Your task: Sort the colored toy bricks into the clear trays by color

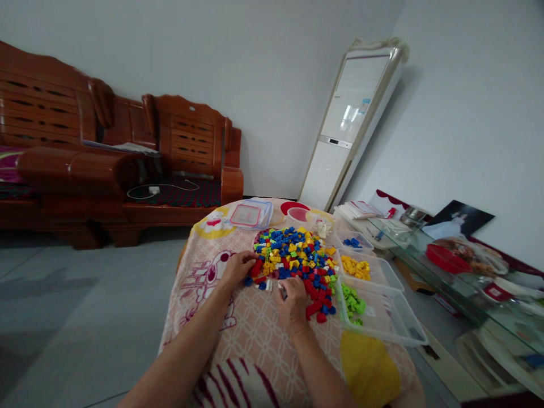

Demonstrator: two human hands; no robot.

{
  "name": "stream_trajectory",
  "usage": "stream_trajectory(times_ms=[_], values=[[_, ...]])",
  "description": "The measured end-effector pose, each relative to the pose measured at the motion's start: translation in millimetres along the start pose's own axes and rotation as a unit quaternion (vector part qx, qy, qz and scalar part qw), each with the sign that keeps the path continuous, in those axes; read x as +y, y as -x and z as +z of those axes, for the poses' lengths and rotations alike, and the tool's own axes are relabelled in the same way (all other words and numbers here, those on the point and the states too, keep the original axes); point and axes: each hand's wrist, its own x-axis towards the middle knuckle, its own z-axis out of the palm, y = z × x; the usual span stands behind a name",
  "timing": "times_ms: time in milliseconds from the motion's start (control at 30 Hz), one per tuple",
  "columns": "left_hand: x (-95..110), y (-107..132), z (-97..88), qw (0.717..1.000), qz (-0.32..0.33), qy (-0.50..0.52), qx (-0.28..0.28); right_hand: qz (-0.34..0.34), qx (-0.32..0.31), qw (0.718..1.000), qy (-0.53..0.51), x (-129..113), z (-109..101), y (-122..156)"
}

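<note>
A heap of small toy building bricks (293,252) in blue, yellow, red, green and white lies on the cloth-covered table. At its left edge my left hand (238,268) has its fingers bent together beside a red brick (256,268); whether they grip a piece is hidden. My right hand (292,300) is curled at the near side of the heap, thumb and fingers closed around something small that I cannot make out. A white brick (269,285) stands between the two hands. Red bricks (313,307) lie just right of my right hand.
To the right, clear plastic boxes hold green bricks (352,303), yellow bricks (356,267) and blue bricks (352,242). Clear lids (250,214) and a red-bottomed round container (297,214) sit at the back. A glass-topped stand (459,280) with household things borders the table's right side.
</note>
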Motion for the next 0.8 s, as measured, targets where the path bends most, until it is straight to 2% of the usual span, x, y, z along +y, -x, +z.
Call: stream_trajectory(times_ms=[67,100,133,200,267,300,367,467,533,633,700,767,800], values=[[-2,-1,-0.3,1.000,0.022,-0.007,-0.006,0.089,0.034,0.992,-0.085,1,-7,-4],[-2,-1,-0.5,0.999,0.034,-0.013,-0.008,0.152,0.044,0.977,-0.142,2,-12,-6],[-3,-2,-0.7,0.999,0.039,-0.018,-0.005,0.220,0.047,0.953,-0.203,4,-17,-10],[-4,-2,-0.9,0.999,0.041,-0.024,-0.001,0.336,0.044,0.886,-0.316,6,-26,-16],[-6,-2,-0.8,0.999,0.038,-0.020,-0.004,0.398,0.044,0.830,-0.389,9,-34,-22],[-6,-2,-0.6,0.999,0.037,-0.015,-0.006,0.411,0.040,0.814,-0.408,10,-38,-23],[-6,-3,-0.3,0.999,0.036,-0.006,-0.009,0.423,0.009,0.801,-0.423,12,-45,-25],[-5,-2,-0.4,0.999,0.037,-0.009,-0.007,0.426,-0.065,0.801,-0.415,21,-54,-33],[-2,-2,-0.9,0.999,0.036,-0.020,-0.005,0.418,-0.073,0.812,-0.401,31,-58,-51],[3,0,-1.9,0.999,0.035,-0.028,-0.003,0.388,0.015,0.843,-0.372,52,-66,-100],[6,1,-2.6,0.999,0.035,-0.030,-0.002,0.331,0.099,0.869,-0.354,65,-71,-135],[7,2,-3.1,0.999,0.038,-0.033,-0.001,0.318,0.119,0.886,-0.315,73,-76,-156],[7,1,-3.2,0.999,0.041,-0.036,-0.002,0.316,0.109,0.897,-0.289,75,-76,-159]])
